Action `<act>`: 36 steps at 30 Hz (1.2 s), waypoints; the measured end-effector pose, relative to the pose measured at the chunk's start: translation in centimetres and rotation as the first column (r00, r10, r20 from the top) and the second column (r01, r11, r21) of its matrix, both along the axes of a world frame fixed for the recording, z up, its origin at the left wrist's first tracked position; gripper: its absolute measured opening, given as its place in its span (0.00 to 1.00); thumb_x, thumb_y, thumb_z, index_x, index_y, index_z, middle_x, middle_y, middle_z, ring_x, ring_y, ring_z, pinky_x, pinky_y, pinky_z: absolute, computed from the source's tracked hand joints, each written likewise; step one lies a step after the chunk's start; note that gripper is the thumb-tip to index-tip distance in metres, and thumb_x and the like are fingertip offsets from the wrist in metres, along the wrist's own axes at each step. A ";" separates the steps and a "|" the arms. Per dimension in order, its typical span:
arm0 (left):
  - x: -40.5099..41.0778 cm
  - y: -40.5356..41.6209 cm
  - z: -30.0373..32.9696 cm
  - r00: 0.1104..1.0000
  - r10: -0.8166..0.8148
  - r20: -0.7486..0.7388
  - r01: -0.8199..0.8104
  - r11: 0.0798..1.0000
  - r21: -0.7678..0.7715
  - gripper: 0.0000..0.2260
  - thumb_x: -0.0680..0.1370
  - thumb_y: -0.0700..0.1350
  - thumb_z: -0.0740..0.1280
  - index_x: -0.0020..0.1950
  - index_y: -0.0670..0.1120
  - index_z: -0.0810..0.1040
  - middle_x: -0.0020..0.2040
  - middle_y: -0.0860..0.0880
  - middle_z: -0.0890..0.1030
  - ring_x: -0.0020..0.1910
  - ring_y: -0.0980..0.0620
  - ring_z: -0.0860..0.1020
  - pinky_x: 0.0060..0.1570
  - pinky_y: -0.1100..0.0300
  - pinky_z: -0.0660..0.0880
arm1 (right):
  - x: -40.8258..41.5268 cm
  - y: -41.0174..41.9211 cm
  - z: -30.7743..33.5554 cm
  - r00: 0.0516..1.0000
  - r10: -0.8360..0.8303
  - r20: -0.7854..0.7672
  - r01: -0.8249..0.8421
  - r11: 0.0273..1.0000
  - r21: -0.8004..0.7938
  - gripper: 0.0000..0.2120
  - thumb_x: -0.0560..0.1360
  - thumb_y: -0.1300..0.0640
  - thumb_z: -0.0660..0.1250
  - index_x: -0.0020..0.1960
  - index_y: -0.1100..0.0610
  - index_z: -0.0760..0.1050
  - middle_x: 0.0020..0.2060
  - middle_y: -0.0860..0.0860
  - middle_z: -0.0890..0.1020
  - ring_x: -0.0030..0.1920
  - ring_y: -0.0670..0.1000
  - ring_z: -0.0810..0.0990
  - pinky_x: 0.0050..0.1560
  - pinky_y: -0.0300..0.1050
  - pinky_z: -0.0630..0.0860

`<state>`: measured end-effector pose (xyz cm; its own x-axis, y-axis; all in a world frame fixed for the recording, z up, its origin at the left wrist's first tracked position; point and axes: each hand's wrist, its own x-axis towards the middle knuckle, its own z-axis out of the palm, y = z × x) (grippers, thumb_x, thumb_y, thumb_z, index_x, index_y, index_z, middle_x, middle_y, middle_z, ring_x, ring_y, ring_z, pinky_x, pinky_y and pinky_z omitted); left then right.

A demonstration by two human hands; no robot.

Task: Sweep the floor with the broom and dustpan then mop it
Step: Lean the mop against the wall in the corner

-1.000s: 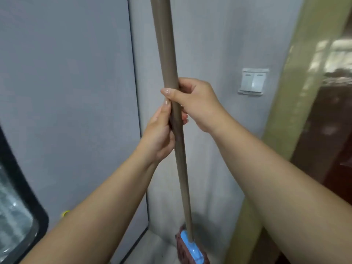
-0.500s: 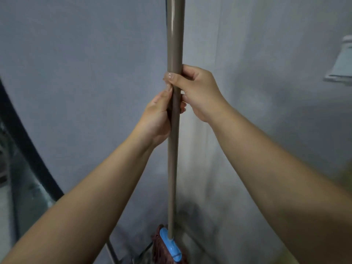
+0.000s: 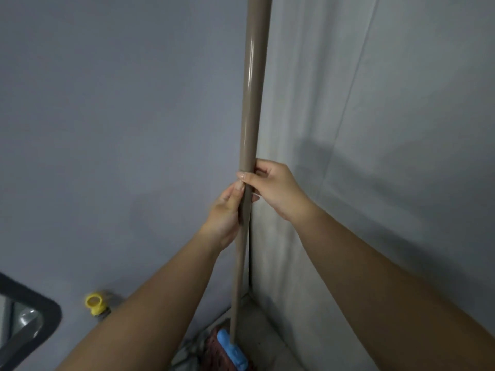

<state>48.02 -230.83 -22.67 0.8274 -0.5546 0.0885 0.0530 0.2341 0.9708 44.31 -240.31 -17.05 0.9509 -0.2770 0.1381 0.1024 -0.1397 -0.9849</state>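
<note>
While both hands point(image 3: 273, 188) grip broom point(image 3: 250, 103) | corner close behind

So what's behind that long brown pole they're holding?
Behind the pole is the corner where two grey walls meet. Both hands, left hand and right hand, grip it and cover part of that corner seam. The blue mop head hides the floor under it.
</note>
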 end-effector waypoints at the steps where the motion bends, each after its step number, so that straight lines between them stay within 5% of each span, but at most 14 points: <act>1: 0.2 -0.3 -0.8 1.000 -0.006 -0.013 0.007 1.000 0.026 0.15 0.83 0.45 0.50 0.60 0.44 0.73 0.51 0.48 0.78 0.46 0.64 0.79 0.48 0.72 0.74 | 0.3 -0.4 -1.0 1.000 -0.008 -0.014 0.008 1.000 -0.013 0.13 0.74 0.67 0.67 0.35 0.53 0.75 0.27 0.48 0.75 0.27 0.42 0.74 0.31 0.36 0.71; 5: 0.4 -1.0 -3.4 0.995 -0.007 -0.098 0.024 0.986 0.168 0.13 0.82 0.46 0.51 0.63 0.48 0.70 0.51 0.57 0.78 0.46 0.68 0.78 0.42 0.78 0.72 | 0.9 -1.5 -4.7 0.996 -0.029 -0.087 0.026 0.999 -0.042 0.12 0.74 0.68 0.67 0.37 0.53 0.76 0.29 0.43 0.78 0.31 0.37 0.77 0.38 0.30 0.73; 8: 0.2 -1.0 -5.8 0.986 0.009 -0.167 0.039 0.958 0.283 0.16 0.82 0.49 0.52 0.67 0.47 0.70 0.57 0.54 0.76 0.58 0.58 0.73 0.54 0.66 0.68 | 0.8 -1.9 -8.0 0.983 -0.085 -0.164 0.068 0.992 -0.107 0.04 0.73 0.67 0.68 0.47 0.62 0.80 0.37 0.51 0.81 0.40 0.47 0.78 0.50 0.43 0.76; 10: -0.2 -0.8 -7.1 0.971 0.041 -0.235 0.040 0.943 0.331 0.16 0.82 0.50 0.52 0.67 0.47 0.70 0.59 0.53 0.73 0.62 0.56 0.68 0.59 0.59 0.63 | 0.5 -2.3 -10.3 0.960 -0.156 -0.235 0.124 0.982 -0.146 0.08 0.73 0.64 0.69 0.51 0.66 0.81 0.44 0.58 0.84 0.45 0.53 0.81 0.54 0.50 0.76; 15: -1.1 -1.3 -8.7 0.953 -0.051 -0.298 0.164 0.916 0.367 0.18 0.83 0.51 0.51 0.70 0.47 0.69 0.67 0.51 0.70 0.65 0.54 0.66 0.61 0.59 0.63 | -1.4 -3.7 -14.2 0.861 -0.268 -0.433 0.208 0.961 -0.182 0.09 0.76 0.56 0.66 0.54 0.55 0.80 0.34 0.45 0.77 0.38 0.46 0.75 0.37 0.35 0.69; 19: -1.3 -2.2 -8.9 0.947 -0.072 -0.314 0.188 0.914 0.359 0.20 0.82 0.54 0.51 0.71 0.49 0.67 0.70 0.51 0.69 0.71 0.52 0.64 0.63 0.59 0.62 | -0.9 -4.4 -13.4 0.831 -0.352 -0.430 0.292 0.935 -0.203 0.14 0.78 0.51 0.62 0.57 0.57 0.79 0.42 0.51 0.78 0.47 0.51 0.77 0.44 0.40 0.70; 26: -1.4 -4.3 -7.8 0.938 -0.090 -0.336 0.202 0.928 0.314 0.21 0.83 0.54 0.48 0.74 0.50 0.62 0.74 0.48 0.65 0.74 0.49 0.61 0.70 0.54 0.60 | -0.9 -5.9 -13.2 0.741 -0.414 -0.529 0.243 0.899 -0.364 0.23 0.80 0.45 0.55 0.63 0.61 0.75 0.50 0.57 0.80 0.46 0.52 0.76 0.31 0.35 0.64; 32: -1.4 -4.0 -6.7 0.943 -0.062 -0.328 0.175 0.929 0.326 0.21 0.83 0.55 0.48 0.74 0.51 0.62 0.74 0.48 0.64 0.74 0.49 0.61 0.70 0.54 0.60 | -2.0 -5.5 -13.3 0.740 -0.379 -0.555 0.285 0.925 -0.252 0.17 0.80 0.44 0.55 0.52 0.56 0.74 0.42 0.53 0.74 0.47 0.54 0.76 0.40 0.40 0.69; 36: -2.6 -2.5 -5.4 0.945 -0.052 -0.323 0.163 0.931 0.326 0.21 0.83 0.55 0.48 0.74 0.51 0.63 0.73 0.48 0.66 0.73 0.50 0.61 0.69 0.55 0.60 | -2.8 -3.9 -12.0 0.752 -0.385 -0.535 0.281 0.922 -0.268 0.16 0.80 0.45 0.53 0.47 0.56 0.72 0.35 0.50 0.73 0.43 0.52 0.73 0.36 0.40 0.66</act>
